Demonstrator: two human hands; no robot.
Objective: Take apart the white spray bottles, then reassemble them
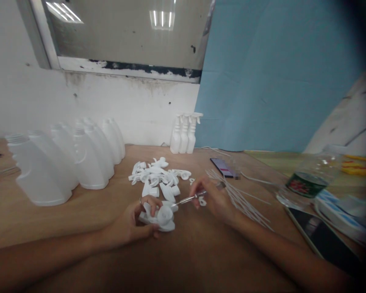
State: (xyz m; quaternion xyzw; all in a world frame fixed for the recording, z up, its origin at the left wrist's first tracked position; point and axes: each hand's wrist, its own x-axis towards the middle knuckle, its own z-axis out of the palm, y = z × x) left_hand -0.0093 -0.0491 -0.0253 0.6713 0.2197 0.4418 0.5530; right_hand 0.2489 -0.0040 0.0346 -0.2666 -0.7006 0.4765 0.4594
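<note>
Near the front of the wooden table, my left hand is closed around a white spray bottle trigger head, its round collar facing me. My right hand grips a thin metal screwdriver-like tool, whose tip touches or nearly touches the collar's edge. Just beyond lies a heap of loose white trigger heads. Small white ring-like pieces rest beside my right hand. Several thin white tubes are spread to the right, partly behind that hand.
Several translucent bottles without caps stand at the left. Three white spray bottles stand against the wall. A phone lies behind the tubes. At the right are a clear drink bottle and a dark tablet-like device.
</note>
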